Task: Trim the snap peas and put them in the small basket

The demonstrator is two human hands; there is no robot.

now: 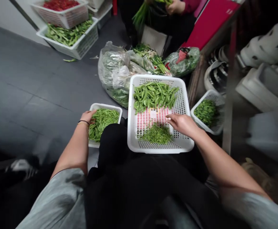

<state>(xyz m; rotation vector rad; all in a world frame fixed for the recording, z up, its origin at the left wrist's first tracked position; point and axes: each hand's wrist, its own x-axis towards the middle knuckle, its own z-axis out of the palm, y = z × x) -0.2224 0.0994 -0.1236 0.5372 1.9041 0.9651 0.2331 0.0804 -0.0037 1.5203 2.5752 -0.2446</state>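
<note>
While held well apart, the left hand (pixel 87 117) touches a small white basket (pixel 105 106) at 10 o'clock; the right hand (pixel 183 124) hovers over chopped greens (pixel 156 134) in a large white basket (pixel 131 127) at 12 o'clock.

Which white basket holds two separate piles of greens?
The large central basket: green pods and finer greens lie apart, while the other baskets each hold one pile.

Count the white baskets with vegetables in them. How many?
5: the big basket on the lap, a small one at the left hand, a small one past the right hand, and two farther off, red-filled and green-filled. More may be hidden.
</note>
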